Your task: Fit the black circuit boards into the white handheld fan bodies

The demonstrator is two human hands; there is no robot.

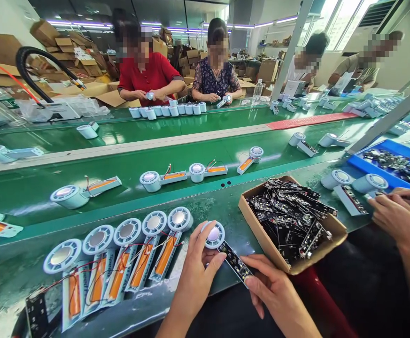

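Five units in a row (120, 272): side by side on the near bench (214, 203), round heads toward the belt, orange cells showing in the handles and no black board over them; fitting boards there looks left to do.
Held unit (214, 234): between the row and the cardboard box, before the person, with a black circuit board (233, 263) lying along its handle; it seems partway done, though whether the board is fastened cannot be told.
Left hand (196, 265): fingers and thumb curled around the held unit's round head.
Right hand (270, 284): pinching the board's lower end, thumb on top.
Cardboard box (261, 241): heaped with loose boards, so supply looks ample.
Green belt (127, 164): several more units with orange cells bare, seemingly at the same stage as the row.
Co-worker's hands (400, 220): at far right, near a unit carrying a board in its handle (352, 199).
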